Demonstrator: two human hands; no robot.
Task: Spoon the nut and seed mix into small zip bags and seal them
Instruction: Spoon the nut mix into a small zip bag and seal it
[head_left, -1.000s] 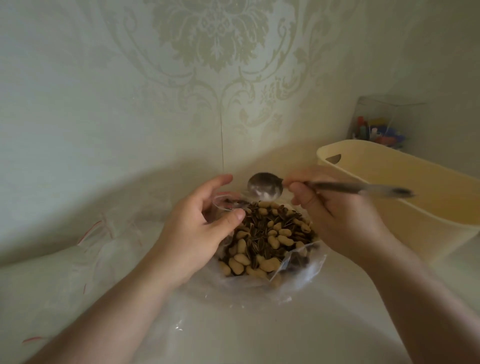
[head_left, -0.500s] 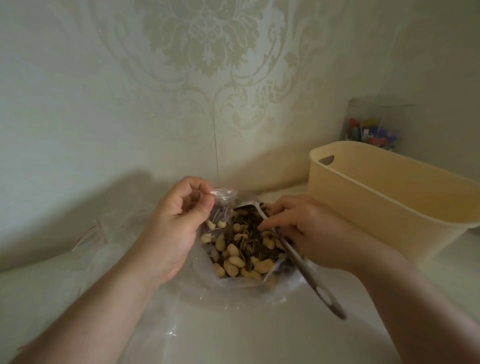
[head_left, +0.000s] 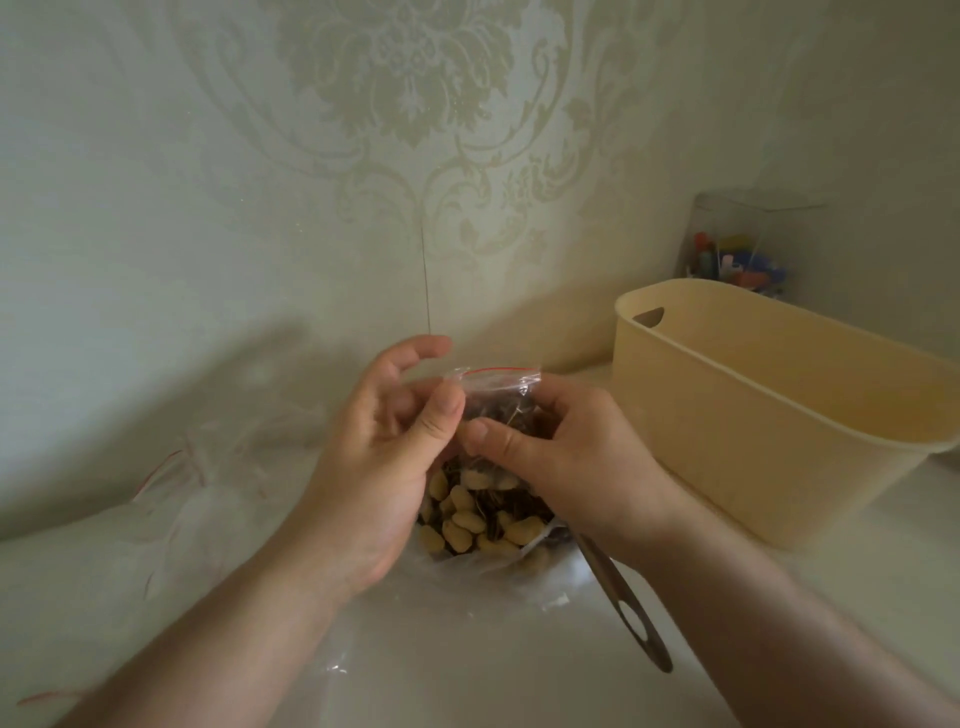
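A small clear zip bag (head_left: 496, 395) with a red strip along its top, dark seeds inside, is held upright between both hands. My left hand (head_left: 382, 457) pinches its left side with the thumb. My right hand (head_left: 561, 457) grips its right side, thumb across the front. Below them lies the nut and seed mix (head_left: 478, 525), pale nuts and striped seeds, in a big open clear bag (head_left: 524, 577). A metal spoon (head_left: 628, 613) lies with its handle sticking out toward me; its bowl is hidden under my right hand.
A cream plastic tub (head_left: 769, 415) stands at the right, close to my right hand. Behind it is a clear jar (head_left: 737, 249) of coloured items. Several empty zip bags (head_left: 197, 467) lie at the left. A patterned wall rises just behind.
My right hand has let go of the spoon, which now lies in the mix, and has taken hold of the small bag. Both hands have raised the bag above the mix.
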